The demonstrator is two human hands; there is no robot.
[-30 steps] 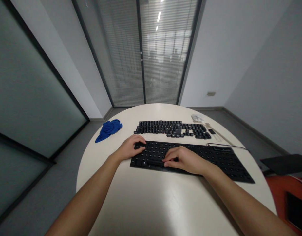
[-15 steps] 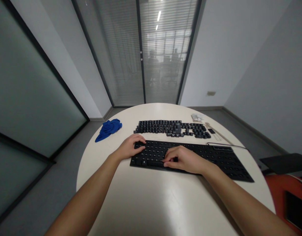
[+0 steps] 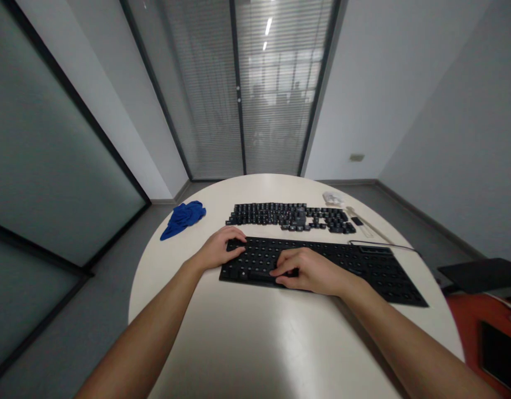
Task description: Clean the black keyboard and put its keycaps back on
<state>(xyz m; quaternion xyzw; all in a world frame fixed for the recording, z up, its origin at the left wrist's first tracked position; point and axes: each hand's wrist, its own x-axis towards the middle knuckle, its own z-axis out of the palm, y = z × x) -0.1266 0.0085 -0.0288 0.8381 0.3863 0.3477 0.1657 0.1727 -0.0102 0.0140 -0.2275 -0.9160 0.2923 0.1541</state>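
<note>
A black keyboard (image 3: 376,271) lies on the table, most of its keycaps off, showing rows of bare key posts. My left hand (image 3: 218,249) holds its left end, fingers at the back corner and thumb on the near rows, with a gap between them. Along the front row is a long black space bar (image 3: 259,275). My right hand (image 3: 303,270) is closed in a pinch at that bar's right part; the fingertips partly hide what they grip. Behind the keyboard, the loose black keycaps (image 3: 267,214) lie laid out in keyboard order.
A crumpled blue cloth (image 3: 183,218) lies at the left of the round white table (image 3: 239,338). At the back right are a clear plastic bag (image 3: 333,198), a thin stick-like tool (image 3: 369,226) and the keyboard cable (image 3: 388,245). A red chair (image 3: 467,321) stands at the right.
My right hand has shifted very slightly left along the space bar, its fingertips pressing closer to it. The left hand stays in place on the keyboard.
</note>
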